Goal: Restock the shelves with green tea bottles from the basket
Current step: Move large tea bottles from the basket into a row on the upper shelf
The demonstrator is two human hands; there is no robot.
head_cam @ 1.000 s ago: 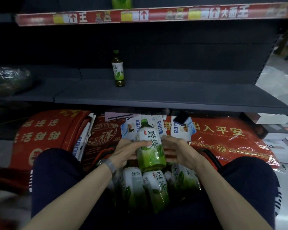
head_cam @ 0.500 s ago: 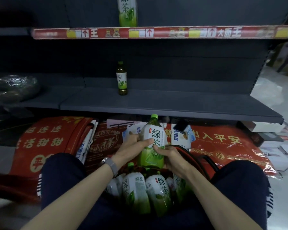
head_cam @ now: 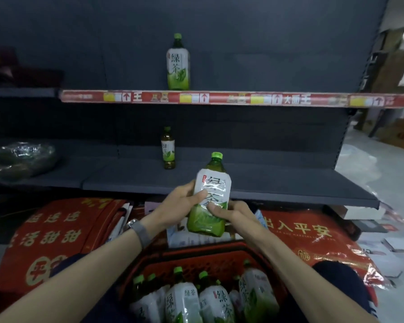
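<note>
A large green tea bottle (head_cam: 210, 197) with a green cap and white label is held upright above the red basket (head_cam: 196, 259), in front of the lower shelf (head_cam: 266, 183). My left hand (head_cam: 177, 203) grips its left side and my right hand (head_cam: 231, 215) grips its lower right. Several more green tea bottles (head_cam: 201, 299) lie in the basket between my knees. One large bottle (head_cam: 178, 64) stands on the upper shelf (head_cam: 243, 99). A smaller dark bottle (head_cam: 168, 149) stands at the back of the lower shelf.
Red packaged mats (head_cam: 56, 231) lie on the floor under the shelf, left and right. A plastic-wrapped bundle (head_cam: 19, 157) sits at the left of the lower shelf. Cardboard boxes (head_cam: 397, 131) stand at the far right. The lower shelf has bare room right of the small bottle.
Both hands have lifted the large bottle out of the basket and up toward the lower shelf. My view has tilted upward, showing the upper shelf and its bottle.
</note>
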